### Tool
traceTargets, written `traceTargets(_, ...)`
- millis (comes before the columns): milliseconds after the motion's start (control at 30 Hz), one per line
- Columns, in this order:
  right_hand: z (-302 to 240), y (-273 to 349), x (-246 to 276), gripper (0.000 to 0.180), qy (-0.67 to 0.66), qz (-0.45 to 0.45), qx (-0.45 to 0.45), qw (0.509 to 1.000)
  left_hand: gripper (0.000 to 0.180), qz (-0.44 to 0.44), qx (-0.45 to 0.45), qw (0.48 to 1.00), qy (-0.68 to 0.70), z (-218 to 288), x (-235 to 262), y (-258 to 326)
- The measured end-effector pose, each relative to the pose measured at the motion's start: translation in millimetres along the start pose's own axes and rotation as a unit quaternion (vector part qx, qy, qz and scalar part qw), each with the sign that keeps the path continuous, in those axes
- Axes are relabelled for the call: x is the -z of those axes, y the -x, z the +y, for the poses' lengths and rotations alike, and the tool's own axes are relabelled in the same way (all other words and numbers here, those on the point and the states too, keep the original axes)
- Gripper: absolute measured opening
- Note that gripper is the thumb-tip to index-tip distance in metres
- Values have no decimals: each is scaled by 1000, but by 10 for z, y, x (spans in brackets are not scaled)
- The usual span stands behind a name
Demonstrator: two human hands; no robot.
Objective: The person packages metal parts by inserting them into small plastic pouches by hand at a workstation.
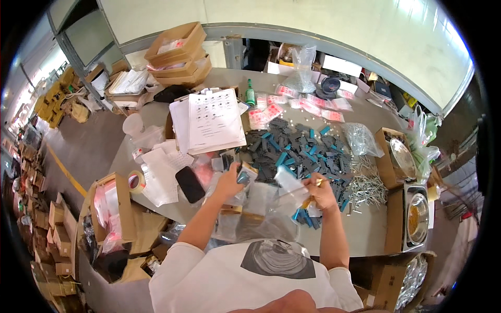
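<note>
My left hand point(228, 183) is closed around a small grey-blue and brown item point(246, 174), whose kind I cannot make out. To its right, my right hand point(321, 193) pinches a clear plastic bag point(292, 183) that stretches out to the left of the fingers. Beyond both hands lies a wide heap of dark grey and teal plastic pieces point(297, 151). More clear plastic bags point(259, 201) lie between my forearms, close to my body. A black phone point(190, 184) rests left of my left hand.
A clipboard with a printed sheet point(216, 122) lies behind my left hand. Metal screws point(368, 182) are piled at the right, by cardboard boxes holding metal bowls point(417, 218). A green bottle point(250, 94) stands at the back near red-and-white packets point(313, 104). Tape point(136, 181) sits left.
</note>
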State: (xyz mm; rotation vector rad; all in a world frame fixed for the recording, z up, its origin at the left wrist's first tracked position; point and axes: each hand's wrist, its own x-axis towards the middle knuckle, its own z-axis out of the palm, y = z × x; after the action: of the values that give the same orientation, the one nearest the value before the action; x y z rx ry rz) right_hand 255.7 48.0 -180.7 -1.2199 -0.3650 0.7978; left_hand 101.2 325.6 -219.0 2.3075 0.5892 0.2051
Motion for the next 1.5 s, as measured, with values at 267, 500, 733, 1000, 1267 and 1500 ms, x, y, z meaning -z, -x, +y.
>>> traceTargets(267,-341,109,-452,33,435,-41,64,897,41,-168,-213,959,80,558,-78,17)
traceTargets(500,-316,75,-455,23,397,-76,170,899,25,-196,-346,917,-12,1018,-302,-12)
traceTargets(733,-104,44,-384,19,380,126,109,910,37,-166,-316,931,-79,1239,-494,-51)
traceTargets(1000,114,-221,358,21,-52,338,44,939,39,8,-305,952,-34,1279,-680,-174)
traceTargets(1267,177,-147,393,11,-54,243,10,968,19,-311,217,683,624,1185,-770,-667)
traceTargets(1500,156,-120,340,18,-69,199,-33,977,61,-300,197,716,598,1229,-780,-586)
